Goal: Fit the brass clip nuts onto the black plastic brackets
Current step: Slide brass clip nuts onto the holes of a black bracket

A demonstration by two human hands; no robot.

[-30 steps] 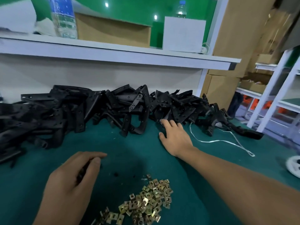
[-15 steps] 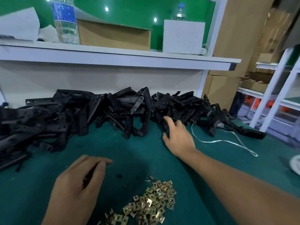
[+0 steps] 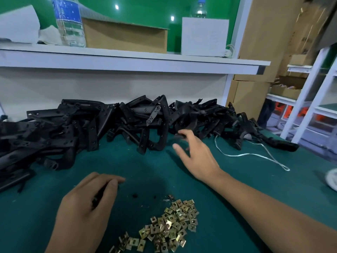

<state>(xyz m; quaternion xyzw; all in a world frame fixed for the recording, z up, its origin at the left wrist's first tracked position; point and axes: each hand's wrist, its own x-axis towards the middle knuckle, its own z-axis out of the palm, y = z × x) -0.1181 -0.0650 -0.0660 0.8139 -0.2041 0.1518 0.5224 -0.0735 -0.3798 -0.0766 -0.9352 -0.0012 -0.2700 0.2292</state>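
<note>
A person's right hand (image 3: pixel 196 154) reaches toward the far edge of a green felt-covered worktop (image 3: pixel 228 194), fingers spread wide and relaxed; its blurred fingertips are at the near fringe of a long heap of black plastic brackets (image 3: pixel 109 125), and whether they grip one cannot be told. The brackets are matte, angular moulded pieces pierced with small round holes, tangled along the worktop's far edge from the left side to near the right. The left hand (image 3: pixel 85 210) rests near the worktop's front edge, fingers curled around a thin dark piece that shows only as a sliver between them. Just right of that hand, close to the front edge, lies a loose scatter of brass clip nuts (image 3: pixel 167 229), small squarish folded metal pieces with a yellow sheen and a hole in each. A thin white strap (image 3: pixel 255 154) curls across the felt toward the right edge. Above, a white shelf (image 3: pixel 127 61) carries a clear plastic water bottle (image 3: pixel 68 22), a brown cardboard box (image 3: pixel 125 36) and a white box (image 3: pixel 205 36).
</note>
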